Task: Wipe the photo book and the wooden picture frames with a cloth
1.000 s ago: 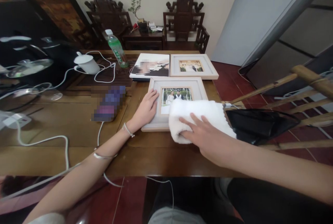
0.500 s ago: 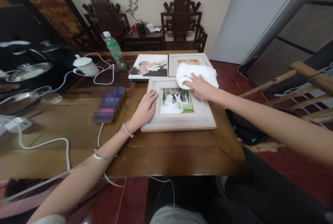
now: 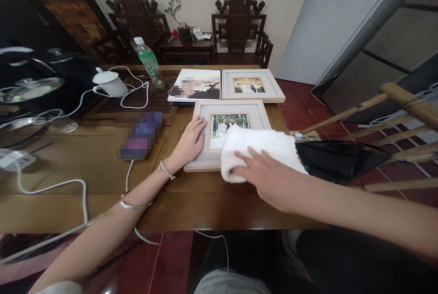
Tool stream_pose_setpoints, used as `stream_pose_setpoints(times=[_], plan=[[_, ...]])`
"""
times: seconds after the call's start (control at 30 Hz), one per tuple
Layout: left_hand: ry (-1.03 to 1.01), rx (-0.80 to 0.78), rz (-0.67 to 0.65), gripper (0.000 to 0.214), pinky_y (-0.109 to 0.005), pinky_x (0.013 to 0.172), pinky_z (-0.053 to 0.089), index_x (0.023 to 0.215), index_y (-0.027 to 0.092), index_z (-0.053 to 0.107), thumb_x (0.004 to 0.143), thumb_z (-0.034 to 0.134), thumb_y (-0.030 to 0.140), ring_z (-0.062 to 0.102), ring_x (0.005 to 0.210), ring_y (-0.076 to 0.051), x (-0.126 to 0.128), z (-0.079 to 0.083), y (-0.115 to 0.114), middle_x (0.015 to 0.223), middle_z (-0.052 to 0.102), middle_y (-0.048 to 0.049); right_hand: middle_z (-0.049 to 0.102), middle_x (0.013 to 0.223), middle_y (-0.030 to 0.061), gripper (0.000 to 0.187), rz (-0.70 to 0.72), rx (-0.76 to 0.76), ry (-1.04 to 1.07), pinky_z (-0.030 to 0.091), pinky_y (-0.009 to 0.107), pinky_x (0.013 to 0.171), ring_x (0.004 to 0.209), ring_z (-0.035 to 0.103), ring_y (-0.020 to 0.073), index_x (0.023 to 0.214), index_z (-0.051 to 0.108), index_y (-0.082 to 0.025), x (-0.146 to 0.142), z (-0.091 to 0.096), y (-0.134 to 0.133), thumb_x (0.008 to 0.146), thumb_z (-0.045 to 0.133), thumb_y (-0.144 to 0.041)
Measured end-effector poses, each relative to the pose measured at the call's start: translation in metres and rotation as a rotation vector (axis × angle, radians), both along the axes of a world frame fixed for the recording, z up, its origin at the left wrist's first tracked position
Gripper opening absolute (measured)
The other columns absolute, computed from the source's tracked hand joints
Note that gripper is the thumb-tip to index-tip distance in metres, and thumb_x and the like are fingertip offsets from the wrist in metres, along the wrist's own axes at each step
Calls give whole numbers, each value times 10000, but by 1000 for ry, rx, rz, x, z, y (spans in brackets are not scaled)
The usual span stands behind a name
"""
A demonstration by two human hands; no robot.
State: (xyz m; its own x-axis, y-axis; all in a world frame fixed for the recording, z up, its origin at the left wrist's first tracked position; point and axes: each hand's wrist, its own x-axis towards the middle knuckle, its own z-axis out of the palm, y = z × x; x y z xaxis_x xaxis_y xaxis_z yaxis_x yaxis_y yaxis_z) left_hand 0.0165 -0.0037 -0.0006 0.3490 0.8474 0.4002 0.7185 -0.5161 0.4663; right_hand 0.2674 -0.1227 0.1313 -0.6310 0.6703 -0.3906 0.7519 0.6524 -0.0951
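Towel [image 3: 265,141], long axis sideways, in right hand's [image 3: 272,177] grasp; left hand [image 3: 190,141] flat on frame [image 3: 229,107].

The person's left arm [image 3: 106,234] stretches forward, left hand [image 3: 190,142] palm down; the right forearm [image 3: 342,208] slants inward, right hand [image 3: 268,174] loosely curled.

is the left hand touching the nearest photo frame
Touching: the head view shows the left hand with its fingers lying across the left edge of the nearest photo frame, no gap visible.
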Motion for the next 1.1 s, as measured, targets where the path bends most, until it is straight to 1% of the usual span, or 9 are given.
stream_pose_setpoints(times=[0.1, 0.23, 0.4, 0.57, 0.67, 0.73, 0.83, 1.0, 1.1], plan=[[9, -5, 3, 464, -586, 1302, 328, 1417, 164, 627, 1020, 413, 270, 436, 1540, -321, 0, 1, 0, 1555, 583, -150, 347, 1707, 205, 772, 67, -50, 54, 429, 720, 1153, 1526, 358, 512, 1492, 609, -207, -2, 0, -6, 777, 569, 80], [42, -23, -5, 500, -581, 1316, 294, 1446, 112, 598, 1030, 394, 302, 369, 1578, -338, -1, 1, -1, 1617, 506, -186, 332, 1725, 164, 776, 117, 50, 116, 355, 726, 1200, 1581, 266, 464, 1479, 616, -212, 3, -25, 12, 782, 497, 108], [67, -24, -19, 521, -590, 1321, 267, 1472, 107, 573, 1039, 387, 327, 344, 1589, -345, -2, 1, 0, 1636, 483, -186, 375, 1707, 166, 763, -12, 254, 196, 294, 731, 1227, 1595, 264, 422, 1475, 594, -168, 16, -54, 69, 792, 398, 113], [71, -37, -28, 526, -577, 1323, 265, 1488, 111, 561, 1050, 377, 338, 333, 1596, -331, -2, 2, 0, 1634, 488, -180, 318, 1734, 168, 801, -137, 378, 213, 292, 712, 1235, 1600, 251, 421, 1555, 508, -161, 20, -51, 132, 808, 392, 106], [80, -41, -21, 544, -557, 1328, 260, 1496, 80, 550, 1049, 373, 335, 337, 1594, -328, -2, 3, -1, 1633, 484, -200, 266, 1753, 170, 799, -135, 356, 140, 254, 764, 1220, 1608, 166, 474, 1553, 518, -129, 15, -47, 146, 806, 384, 121], [88, -40, -17, 555, -548, 1329, 260, 1499, 59, 542, 1046, 375, 333, 343, 1591, -330, -2, 3, -1, 1630, 484, -210, 248, 1756, 172, 776, -117, 312, 90, 225, 795, 1213, 1604, 127, 500, 1536, 547, -120, 10, -46, 139, 814, 394, 120], [99, -35, -12, 545, -556, 1325, 269, 1501, 77, 546, 1048, 381, 333, 353, 1587, -327, -1, 3, -1, 1628, 492, -199, 253, 1752, 159, 774, -97, 232, 56, 214, 789, 1227, 1603, 139, 490, 1512, 590, -152, 2, -43, 108, 807, 422, 121], [98, -21, -7, 530, -572, 1316, 288, 1493, 84, 554, 1043, 390, 311, 382, 1571, -334, 0, 2, -1, 1603, 523, -199, 253, 1751, 151, 769, -39, 65, 41, 285, 763, 1221, 1596, 173, 488, 1505, 595, -170, 1, -27, 42, 801, 450, 105], [89, -19, -7, 536, -567, 1318, 287, 1481, 55, 559, 1042, 386, 310, 390, 1566, -343, 1, 2, 0, 1596, 524, -218, 288, 1747, 121, 780, -19, -40, 83, 346, 734, 1209, 1594, 218, 461, 1526, 571, -202, 1, -15, 18, 817, 430, 92]])
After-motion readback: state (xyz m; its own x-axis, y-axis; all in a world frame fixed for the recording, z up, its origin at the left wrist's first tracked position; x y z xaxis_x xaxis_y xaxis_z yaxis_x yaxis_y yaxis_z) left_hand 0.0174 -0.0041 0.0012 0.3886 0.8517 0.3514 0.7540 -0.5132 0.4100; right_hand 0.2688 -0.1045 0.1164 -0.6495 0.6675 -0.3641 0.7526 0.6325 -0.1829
